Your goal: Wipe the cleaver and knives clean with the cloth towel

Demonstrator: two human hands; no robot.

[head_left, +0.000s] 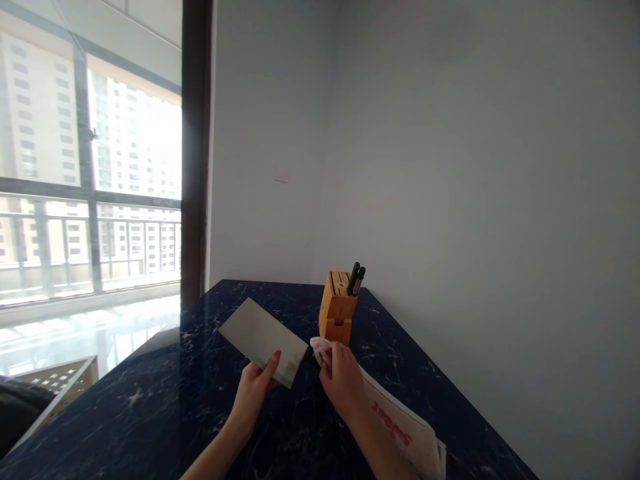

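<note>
A cleaver (260,337) with a broad grey blade is held above the dark table, its blade pointing to the upper left. My left hand (257,380) pinches the blade near its lower edge, thumb on the upper face. At the black handle (311,355), my right hand (343,377) is closed on a pale cloth (400,420) with red lettering. One end of the cloth is bunched against the handle; the rest trails down under my right forearm. Just beyond my hands stands a wooden knife block (337,310), with black-handled tools (356,279) in its right side.
The dark blue marbled table (200,393) narrows away toward the wall corner. A grey wall (475,200) runs along its right side. To the left are a large window (135,147) and, lower down, a light perforated frame (65,380) beside something dark.
</note>
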